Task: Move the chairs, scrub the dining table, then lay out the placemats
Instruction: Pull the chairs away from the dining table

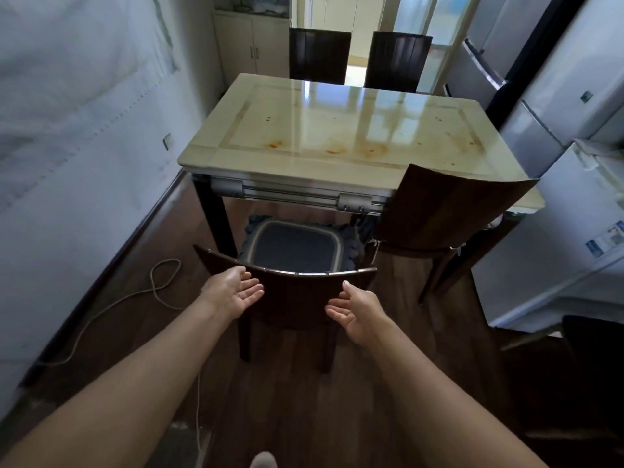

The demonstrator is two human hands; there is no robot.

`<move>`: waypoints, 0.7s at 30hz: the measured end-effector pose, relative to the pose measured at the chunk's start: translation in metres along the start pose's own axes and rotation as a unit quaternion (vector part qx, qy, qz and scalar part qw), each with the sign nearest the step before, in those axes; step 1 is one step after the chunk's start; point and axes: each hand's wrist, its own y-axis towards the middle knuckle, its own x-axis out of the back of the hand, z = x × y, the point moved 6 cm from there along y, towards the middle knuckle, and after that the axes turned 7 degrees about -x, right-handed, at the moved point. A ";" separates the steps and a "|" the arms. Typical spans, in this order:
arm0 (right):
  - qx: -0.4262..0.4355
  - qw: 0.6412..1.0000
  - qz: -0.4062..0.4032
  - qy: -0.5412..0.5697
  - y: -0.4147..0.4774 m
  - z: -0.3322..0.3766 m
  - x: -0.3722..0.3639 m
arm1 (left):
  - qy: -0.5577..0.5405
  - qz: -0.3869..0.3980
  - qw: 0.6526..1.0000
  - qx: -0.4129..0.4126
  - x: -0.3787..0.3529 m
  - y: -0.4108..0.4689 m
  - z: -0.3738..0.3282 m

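At the near end of the stained tabletop (337, 130), both hands, left (236, 292) and right (354, 312), hover open and empty beside the chair (293, 295) back; chair-moving is starting; next, grip and pull.

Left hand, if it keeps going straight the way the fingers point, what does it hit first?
Most likely the curved top rail of the nearest chair's backrest. The left hand is open, fingers aimed forward and inward, just short of it; depth is hard to judge.
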 end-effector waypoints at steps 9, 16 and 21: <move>0.019 0.998 -0.053 0.033 0.037 0.009 -0.021 | -0.040 0.019 0.998 0.036 0.003 0.050 -0.020; 0.019 0.991 -0.115 0.058 0.062 0.023 -0.046 | 0.010 0.021 0.995 0.100 0.007 0.096 -0.032; 0.025 0.989 -0.137 0.051 0.075 0.042 -0.056 | -0.006 0.009 0.996 0.086 -0.004 0.119 -0.044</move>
